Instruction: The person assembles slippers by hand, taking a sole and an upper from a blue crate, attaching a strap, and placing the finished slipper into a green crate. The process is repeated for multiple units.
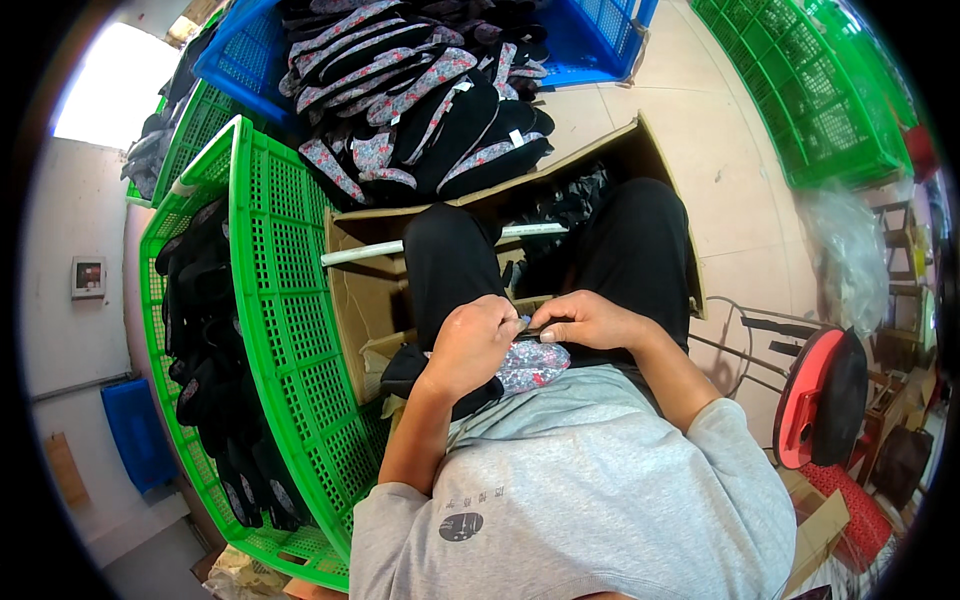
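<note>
In my lap lies a padded fabric piece (532,366), grey with a small red and blue floral print, with black fabric beside it. My left hand (472,340) is closed at its upper left edge, fingers curled and pinching. From the other side my right hand (590,318) reaches in, thumb and fingertips closed together on the same edge. The fingertips of both hands almost meet there. Whether a small tool or thread is between them I cannot make out. Under the left wrist a bunch of black fabric (405,372) shows.
An open cardboard box (365,300) surrounds my legs, a white rod (375,252) across it. On my left stands a green crate (290,330) of black pieces. Ahead, floral and black pieces (420,110) heap by a blue crate (590,45). At right are a green crate (800,90) and a red-and-black round seat (820,398).
</note>
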A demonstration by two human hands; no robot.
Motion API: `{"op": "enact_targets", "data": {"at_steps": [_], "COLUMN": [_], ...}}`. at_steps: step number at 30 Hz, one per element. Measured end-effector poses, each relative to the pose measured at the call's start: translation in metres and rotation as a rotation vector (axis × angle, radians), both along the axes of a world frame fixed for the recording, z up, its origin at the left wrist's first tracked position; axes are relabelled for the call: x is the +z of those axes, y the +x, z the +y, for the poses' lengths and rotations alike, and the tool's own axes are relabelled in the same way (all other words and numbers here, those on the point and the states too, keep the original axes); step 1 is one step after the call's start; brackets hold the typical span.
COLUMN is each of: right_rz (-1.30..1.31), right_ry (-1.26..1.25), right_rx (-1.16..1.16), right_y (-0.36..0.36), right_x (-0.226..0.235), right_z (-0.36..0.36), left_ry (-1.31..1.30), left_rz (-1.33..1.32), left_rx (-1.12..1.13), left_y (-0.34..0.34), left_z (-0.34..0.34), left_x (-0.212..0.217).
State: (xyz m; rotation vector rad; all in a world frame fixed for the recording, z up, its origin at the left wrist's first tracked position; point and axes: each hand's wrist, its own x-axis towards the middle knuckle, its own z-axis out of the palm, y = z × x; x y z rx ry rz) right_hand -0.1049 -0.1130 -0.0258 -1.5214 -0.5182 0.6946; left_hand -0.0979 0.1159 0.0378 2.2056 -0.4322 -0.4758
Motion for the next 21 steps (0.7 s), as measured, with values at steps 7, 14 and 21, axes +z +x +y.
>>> {"op": "enact_targets", "data": {"at_steps": [7,14,21], "right_rz": [-0.027,-0.007,0.181], "right_ry": [-0.06,-0.024,-0.002], "right_rx": [0.046,0.02,-0.067], "right_y": [0.006,0.007,0.004], "right_x": [0.008,-0.001,-0.004], "right_z": [0.001,0.003,0.001], "left_ry": [0.007,0.009,0.021], "left_rz": [-0.026,-0.034,0.008], "left_rx": [0.003,0.015,0.079], "left_y": [-0.002,-0.002,0.001], "left_z": [-0.001,-0.002,-0.002], "left_x": [-0.005,-0.006,-0.008]}}
